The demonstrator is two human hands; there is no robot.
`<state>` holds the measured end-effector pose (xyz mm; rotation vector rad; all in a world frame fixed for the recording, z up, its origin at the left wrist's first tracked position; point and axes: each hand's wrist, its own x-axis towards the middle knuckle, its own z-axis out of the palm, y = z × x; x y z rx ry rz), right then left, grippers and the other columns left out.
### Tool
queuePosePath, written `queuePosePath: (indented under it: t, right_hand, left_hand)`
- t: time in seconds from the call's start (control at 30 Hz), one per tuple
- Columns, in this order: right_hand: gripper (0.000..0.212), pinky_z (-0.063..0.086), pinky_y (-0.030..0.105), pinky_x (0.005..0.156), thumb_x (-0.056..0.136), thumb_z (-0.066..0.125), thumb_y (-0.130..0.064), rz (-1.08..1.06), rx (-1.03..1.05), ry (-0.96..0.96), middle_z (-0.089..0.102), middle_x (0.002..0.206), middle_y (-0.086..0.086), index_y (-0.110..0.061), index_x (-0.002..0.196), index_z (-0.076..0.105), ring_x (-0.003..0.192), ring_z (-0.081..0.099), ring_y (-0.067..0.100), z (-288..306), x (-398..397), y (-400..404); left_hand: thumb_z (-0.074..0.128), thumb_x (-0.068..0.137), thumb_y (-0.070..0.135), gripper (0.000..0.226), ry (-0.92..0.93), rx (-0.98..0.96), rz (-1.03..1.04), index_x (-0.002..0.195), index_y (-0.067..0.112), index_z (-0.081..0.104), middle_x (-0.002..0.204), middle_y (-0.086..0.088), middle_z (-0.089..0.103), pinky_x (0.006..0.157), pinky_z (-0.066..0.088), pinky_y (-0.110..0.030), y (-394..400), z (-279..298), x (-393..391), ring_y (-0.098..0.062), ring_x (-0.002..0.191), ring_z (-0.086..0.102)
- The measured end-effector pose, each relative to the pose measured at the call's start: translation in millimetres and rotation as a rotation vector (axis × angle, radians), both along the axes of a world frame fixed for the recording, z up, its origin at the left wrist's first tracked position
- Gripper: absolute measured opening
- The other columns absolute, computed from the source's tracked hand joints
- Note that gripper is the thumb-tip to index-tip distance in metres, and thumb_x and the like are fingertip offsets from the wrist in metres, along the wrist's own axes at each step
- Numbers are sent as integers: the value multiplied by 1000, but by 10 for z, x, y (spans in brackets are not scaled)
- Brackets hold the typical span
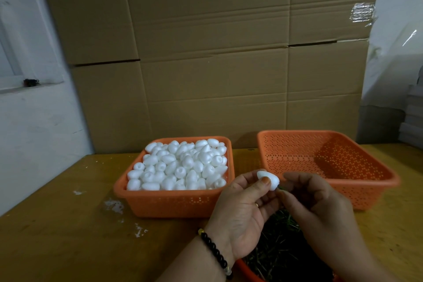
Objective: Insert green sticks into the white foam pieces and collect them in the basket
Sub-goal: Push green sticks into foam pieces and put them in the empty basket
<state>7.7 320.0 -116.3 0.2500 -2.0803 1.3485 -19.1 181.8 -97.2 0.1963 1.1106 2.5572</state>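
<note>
Now the white foam piece (268, 180) sits pinched in my left hand (240, 215), my right hand (315, 199) pinching a green stick (281, 188) at its base; I should push straight along its axis, gently, before dropping it into the empty basket (329, 162) just beyond.

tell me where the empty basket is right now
In the head view, the empty basket sits on the table's right side, just right of the basket full of foam pieces, behind the right hand.

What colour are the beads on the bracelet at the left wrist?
Mostly black beads, with a yellowish one at one end; the head view, the only one, shows it.
</note>
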Motion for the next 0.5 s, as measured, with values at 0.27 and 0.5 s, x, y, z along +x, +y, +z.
queuePosePath:
  t: [0.27,0.5]
  right_hand:
    - [54,56,20,72,72,77,2,37,-62,-76,67,97,-24,-39,102,57,82,68,-2,13,-8,-9]
    - [54,54,26,76,72,76,5,76,-71,-93,68,99,-22,-36,102,58,88,68,0,8,-5,-13]
  left_hand:
    - [50,92,-1,25,-8,30,-42,113,5,63,102,-16,69,72,57,-32,-27,-4,-25,-20,84,65]
    - [46,92,-2,32,62,26,-29,115,10,65,111,-15,69,74,56,-30,-22,-8,-32,-17,85,66]
